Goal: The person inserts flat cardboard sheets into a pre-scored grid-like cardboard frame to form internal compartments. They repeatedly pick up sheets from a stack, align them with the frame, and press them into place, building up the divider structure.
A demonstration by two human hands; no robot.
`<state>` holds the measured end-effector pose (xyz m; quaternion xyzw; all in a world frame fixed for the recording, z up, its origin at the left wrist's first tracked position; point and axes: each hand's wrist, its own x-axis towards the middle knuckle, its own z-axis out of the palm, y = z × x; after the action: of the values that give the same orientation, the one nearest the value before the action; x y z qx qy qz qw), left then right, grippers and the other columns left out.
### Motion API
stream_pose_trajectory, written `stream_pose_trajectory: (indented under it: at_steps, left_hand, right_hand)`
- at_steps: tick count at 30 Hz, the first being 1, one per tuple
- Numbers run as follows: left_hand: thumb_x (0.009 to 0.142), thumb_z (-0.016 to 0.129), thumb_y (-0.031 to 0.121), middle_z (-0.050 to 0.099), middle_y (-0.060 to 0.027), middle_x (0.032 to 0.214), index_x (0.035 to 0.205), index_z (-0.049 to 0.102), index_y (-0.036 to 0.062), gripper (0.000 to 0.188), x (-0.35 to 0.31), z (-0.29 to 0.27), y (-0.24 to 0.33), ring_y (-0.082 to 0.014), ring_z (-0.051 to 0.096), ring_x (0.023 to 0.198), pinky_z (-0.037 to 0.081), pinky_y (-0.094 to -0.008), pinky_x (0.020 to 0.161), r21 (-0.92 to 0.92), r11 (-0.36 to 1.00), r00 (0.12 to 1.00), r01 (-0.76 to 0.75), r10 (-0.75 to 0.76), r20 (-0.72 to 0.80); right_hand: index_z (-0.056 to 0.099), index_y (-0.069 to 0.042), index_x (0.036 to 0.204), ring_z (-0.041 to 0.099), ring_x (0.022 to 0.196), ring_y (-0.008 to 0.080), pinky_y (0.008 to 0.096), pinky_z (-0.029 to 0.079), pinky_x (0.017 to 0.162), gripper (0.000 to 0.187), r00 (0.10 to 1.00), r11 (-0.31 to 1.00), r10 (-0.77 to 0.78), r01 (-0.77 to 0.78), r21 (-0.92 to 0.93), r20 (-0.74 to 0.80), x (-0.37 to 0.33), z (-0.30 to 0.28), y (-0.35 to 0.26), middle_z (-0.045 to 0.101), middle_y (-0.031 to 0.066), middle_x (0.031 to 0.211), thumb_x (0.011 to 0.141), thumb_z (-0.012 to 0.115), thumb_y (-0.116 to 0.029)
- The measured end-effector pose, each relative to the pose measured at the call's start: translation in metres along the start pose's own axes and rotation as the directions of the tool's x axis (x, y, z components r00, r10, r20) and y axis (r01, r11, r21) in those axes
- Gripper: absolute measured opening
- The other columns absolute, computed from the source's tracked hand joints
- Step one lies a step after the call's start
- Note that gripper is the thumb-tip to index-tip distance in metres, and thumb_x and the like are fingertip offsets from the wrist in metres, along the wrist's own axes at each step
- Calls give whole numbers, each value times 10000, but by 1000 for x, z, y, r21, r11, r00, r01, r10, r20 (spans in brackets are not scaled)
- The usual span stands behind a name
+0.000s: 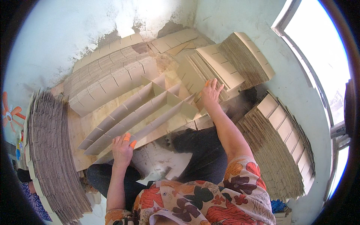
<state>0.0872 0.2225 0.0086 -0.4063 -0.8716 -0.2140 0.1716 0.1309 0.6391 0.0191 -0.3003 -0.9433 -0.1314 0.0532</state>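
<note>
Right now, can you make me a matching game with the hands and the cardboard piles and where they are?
Things:
1. left hand
2. right hand
3. cardboard divider grid
4. tall stack of cardboard strips

Places:
A. far left, edges showing
B. on the grid's near end
C. on the grid's far end, by the slotted strip pile
D. between both hands

Pairs: 1-B, 2-C, 3-D, 4-A

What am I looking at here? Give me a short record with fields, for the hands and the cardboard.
Setting: person seated on the floor by a plastered wall and a window
Left hand: rests on the near end of the slotted cardboard divider grid
Right hand: fingers spread, at the grid's far end
Grid: long strips crossed by short strips, lying on a cardboard sheet
Around: stacks of slotted cardboard strips left, behind and right
</note>
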Motion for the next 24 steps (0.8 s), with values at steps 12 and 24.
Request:
stream_pose_trajectory:
  at_steps: [12, 24]
  left_hand:
    - [655, 755, 113, 636, -143, 973, 1022, 610, -10, 413, -2, -6, 5, -297, 569, 914, 421, -411, 814, -33, 999, 999, 36, -35, 14]
    - [702, 684, 34, 598, -129, 732, 919, 647, 18, 221, -7, 8, -10, -299, 572, 708, 456, -399, 617, -114, 990, 995, 78, -85, -59]
  right_hand:
    - [516, 44, 1233, 240, 1360, 368, 689, 187, 1012, 534, 999, 997, 16, -12, 71, -44, -17, -12, -13, 390, 206, 1361, 767, 641, -186]
    - [549, -29, 1080, 592, 922, 346, 440, 501, 712, 282, 941, 893, 152, 0, 450, -303, 12, 3, 17, 588, 185, 961, 806, 600, -78]
